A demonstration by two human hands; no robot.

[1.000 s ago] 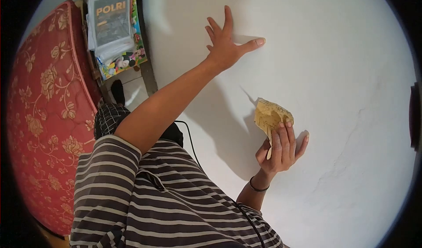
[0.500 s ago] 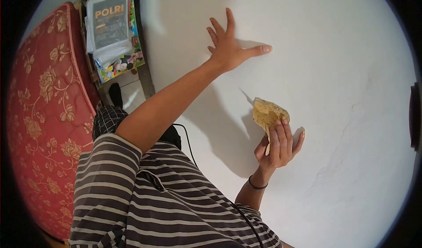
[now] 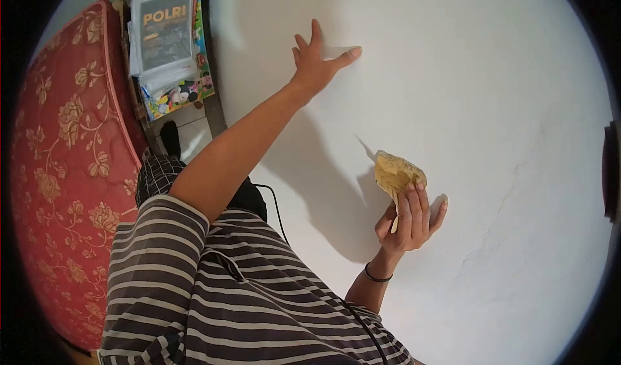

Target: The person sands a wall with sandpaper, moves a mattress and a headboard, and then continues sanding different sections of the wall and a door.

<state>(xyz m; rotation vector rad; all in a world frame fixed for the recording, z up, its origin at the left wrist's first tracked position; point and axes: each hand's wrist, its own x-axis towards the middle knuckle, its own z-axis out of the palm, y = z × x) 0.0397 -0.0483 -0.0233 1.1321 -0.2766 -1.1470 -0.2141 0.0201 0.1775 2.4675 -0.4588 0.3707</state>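
My left hand is open on the white wall at the upper middle, its fingers spread and the thumb pointing right. Lower and further right, my right hand grips a crumpled, folded piece of yellowish paper against the same surface. The paper sticks out past the fingertips, and a narrow part of it hangs down beside the fingers. A dark band circles the right wrist.
At the left is a red cushioned surface with gold flowers. Beside it, papers and a plastic-covered item marked POLRI lie stacked on a colourful cartoon-printed board. A black cable hangs by the striped shirt. A dark object sits at the right edge.
My left hand has moved left across the white surface. My right hand and the yellowish paper have shifted slightly downward.
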